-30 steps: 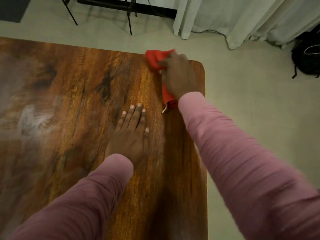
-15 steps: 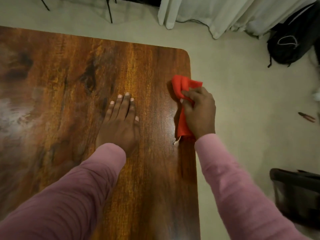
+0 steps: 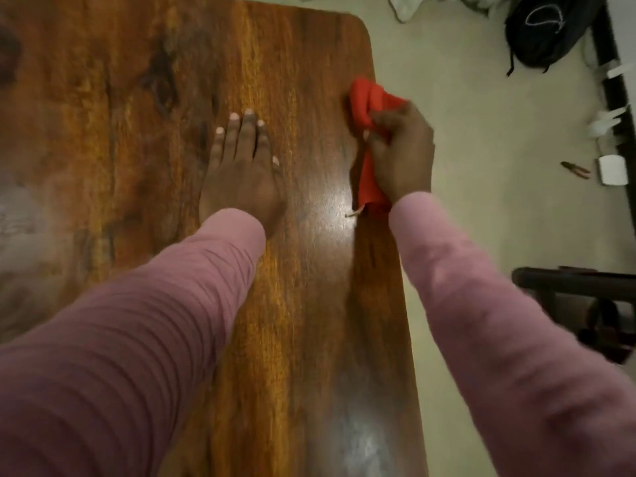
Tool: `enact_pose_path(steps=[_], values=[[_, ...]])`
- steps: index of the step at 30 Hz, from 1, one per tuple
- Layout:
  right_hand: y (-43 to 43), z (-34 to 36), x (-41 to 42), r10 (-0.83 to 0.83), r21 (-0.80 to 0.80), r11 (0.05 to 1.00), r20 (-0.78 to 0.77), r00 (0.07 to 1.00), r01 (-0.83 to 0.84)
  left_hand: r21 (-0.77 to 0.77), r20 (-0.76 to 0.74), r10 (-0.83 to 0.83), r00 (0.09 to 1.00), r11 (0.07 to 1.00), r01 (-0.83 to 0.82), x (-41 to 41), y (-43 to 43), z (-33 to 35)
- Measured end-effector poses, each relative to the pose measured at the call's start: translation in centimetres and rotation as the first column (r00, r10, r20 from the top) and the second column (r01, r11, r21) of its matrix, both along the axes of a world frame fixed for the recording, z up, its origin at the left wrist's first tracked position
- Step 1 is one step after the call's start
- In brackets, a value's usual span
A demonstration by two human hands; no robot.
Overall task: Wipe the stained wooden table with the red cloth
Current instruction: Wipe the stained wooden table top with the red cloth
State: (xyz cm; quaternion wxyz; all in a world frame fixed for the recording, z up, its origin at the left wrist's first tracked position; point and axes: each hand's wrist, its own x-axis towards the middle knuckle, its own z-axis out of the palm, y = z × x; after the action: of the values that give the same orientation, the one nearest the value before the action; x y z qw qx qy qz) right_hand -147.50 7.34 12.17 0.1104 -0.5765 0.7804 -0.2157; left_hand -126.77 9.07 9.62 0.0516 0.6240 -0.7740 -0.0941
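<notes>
So the red cloth [image 3: 370, 108] has come down the right edge of the desk [image 3: 303, 304] since a second ago: it was up at the far corner, around 12 o'clock, and now sits at roughly 2 o'clock, bunched under the right hand [image 3: 401, 156]. That hand is clenched around the wad, with one end trailing out below the wrist and a small tag or loose thread poking out. The left hand [image 3: 241, 166] hasn't budged: flat, fingers together, gripping nothing, just bracing. Looks like the person is working down that edge in strokes. The wood is glossy, dark-grained, with rounded corners and glare near the cloth. A pale, cloudy smear over at 9 o'clock looks like stain that hasn't been touched yet, so plenty left to wipe.
</notes>
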Motion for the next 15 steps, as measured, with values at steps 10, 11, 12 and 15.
enact_pose_path(steps=[10, 11, 12, 15], values=[[1.9, 0.8, 0.8, -0.051, 0.012, 0.999, -0.033, 0.998, 0.052, 0.027, -0.032, -0.017, 0.999, 0.999, 0.018, -0.1, 0.1, 0.5], [0.7, 0.7, 0.8, -0.064, 0.012, 0.998, -0.033, 0.997, 0.064, 0.019, -0.031, -0.013, 0.999, 1.0, 0.014, -0.1, 0.1, 0.4], [0.0, 0.6, 0.9, -0.073, 0.01, 0.997, -0.04, 0.997, 0.074, 0.017, -0.034, -0.011, 0.999, 1.0, 0.012, -0.1, 0.0, 0.4], [-0.3, 0.1, 0.8, -0.088, 0.008, 0.996, -0.076, 0.993, 0.089, 0.018, -0.025, -0.017, 1.0, 1.0, 0.018, -0.3, 0.1, 0.6]])
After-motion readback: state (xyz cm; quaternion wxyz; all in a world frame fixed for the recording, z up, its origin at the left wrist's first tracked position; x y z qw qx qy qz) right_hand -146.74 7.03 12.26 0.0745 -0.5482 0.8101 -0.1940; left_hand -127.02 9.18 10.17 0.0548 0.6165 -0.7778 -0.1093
